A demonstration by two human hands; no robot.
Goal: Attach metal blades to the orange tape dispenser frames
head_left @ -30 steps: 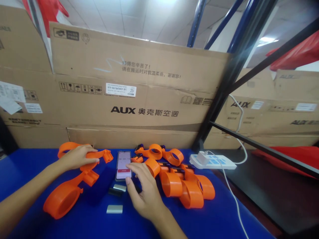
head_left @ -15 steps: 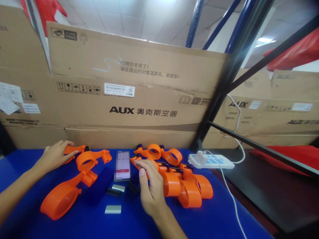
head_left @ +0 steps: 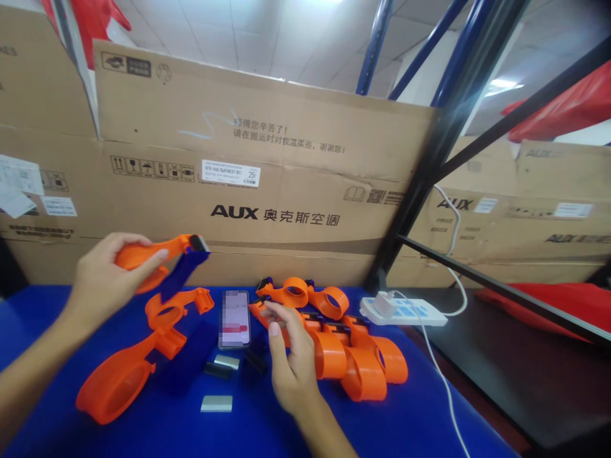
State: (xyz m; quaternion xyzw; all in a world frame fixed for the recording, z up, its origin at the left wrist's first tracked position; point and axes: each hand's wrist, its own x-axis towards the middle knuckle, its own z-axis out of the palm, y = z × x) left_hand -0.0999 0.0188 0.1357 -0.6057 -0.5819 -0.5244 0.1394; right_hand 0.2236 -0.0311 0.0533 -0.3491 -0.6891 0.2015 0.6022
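My left hand is closed around an orange tape dispenser, raised above the table. This one has a black end with a metal edge and a dark blue flap hanging from it. Below it lie two more orange dispensers, one small-looking and one nearer. My right hand hovers beside a group of several orange dispensers; its fingers are loosely curved, thumb apart, and no held thing shows. Its fingertips overlap one dispenser; contact is unclear. Between the hands lie silver blade pieces and black pieces.
A phone with a lit screen lies on the blue tabletop. At the right stands a white power strip with a trailing white cable. Large cardboard boxes and a dark rack post rise behind.
My left hand has lifted the orange tape dispenser off the table, up and slightly right, and its blue flap now shows. My right hand has barely moved.
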